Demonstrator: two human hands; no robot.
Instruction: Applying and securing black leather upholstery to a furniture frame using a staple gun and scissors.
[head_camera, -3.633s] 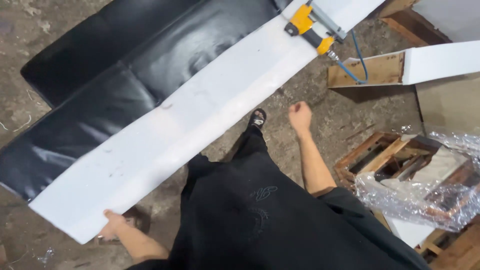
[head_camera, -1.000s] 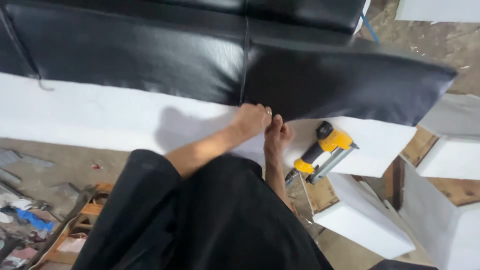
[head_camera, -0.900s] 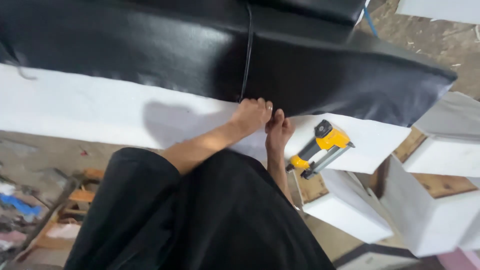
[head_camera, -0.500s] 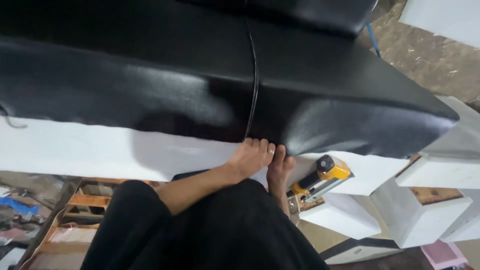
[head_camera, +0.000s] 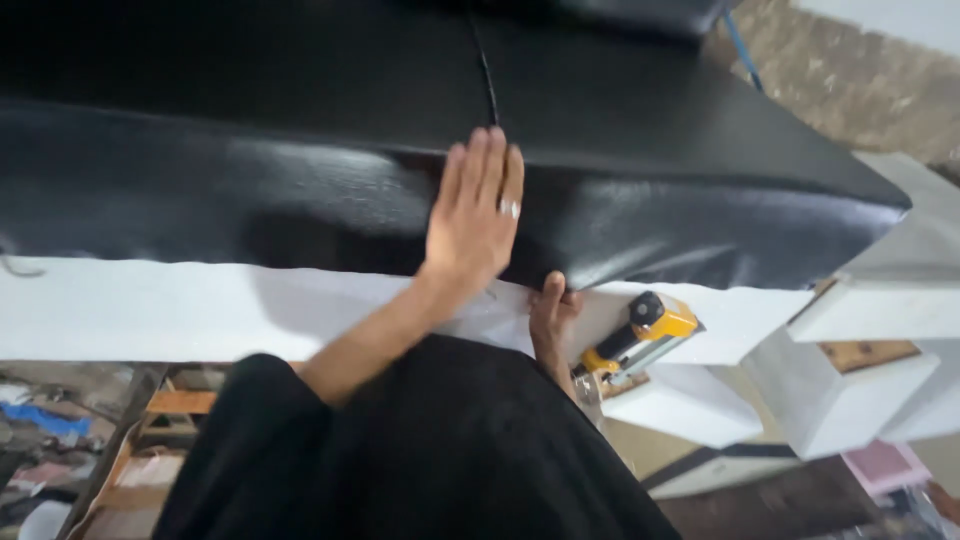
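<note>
Across the whole top of the view we've got the big black leatherette cover (head_camera: 250, 190), shiny and padded, with a stitched seam (head_camera: 487, 70) running down toward us and meeting the front edge just about where our fingers end. Right under its lower edge sits the long white panel (head_camera: 150, 310), a pale strip going from the left side all the way over to the right, with the black cover overlapping its top. Our own black clothing (head_camera: 430, 450) fills the bottom middle. Off to the right there are a few white box-shaped pieces (head_camera: 860, 330), one showing a bare wooden face, and down at bottom left we can see a wooden frame (head_camera: 170, 415) plus some blurry clutter on the floor. Our left hand (head_camera: 472, 215) is laid flat on the black cover, fingers straight and together, palm pressing down, not gripping anything; there's a ring on one finger. Our right hand (head_camera: 551, 315) is lower, tucked at the bottom edge of the cover where it meets the white panel, thumb up against that edge; whether it's pinching the material we can't tell. Just beside the right hand lies a yellow and black staple gun (head_camera: 640, 335), resting on the white surface, not touched by either hand.
</note>
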